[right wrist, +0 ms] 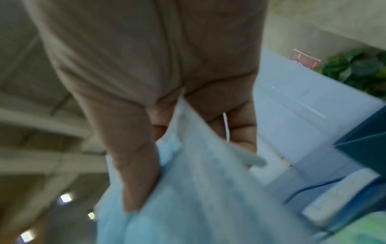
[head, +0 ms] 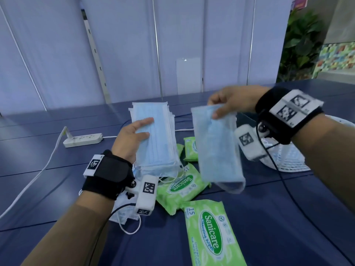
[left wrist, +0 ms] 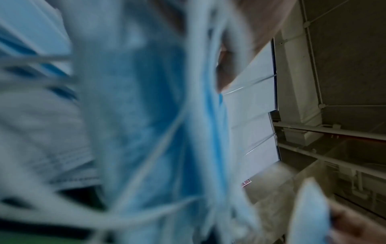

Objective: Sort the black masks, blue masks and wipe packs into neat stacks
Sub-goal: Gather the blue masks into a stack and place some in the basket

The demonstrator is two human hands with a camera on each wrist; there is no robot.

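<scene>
I'm gathering blue masks: my left hand [head: 132, 139] is gripping the stack [head: 155, 135] at frame centre, my right hand [head: 230, 102] is pinching another mask [head: 217, 148]; next I'd align it onto that stack.

Pale panel wall [head: 123, 45] behind navy table [head: 269, 217] (plant [head: 301, 41] right).

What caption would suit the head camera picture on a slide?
Left hand holds a stack of blue masks; right hand pinches another blue mask above green wipe packs.
</scene>
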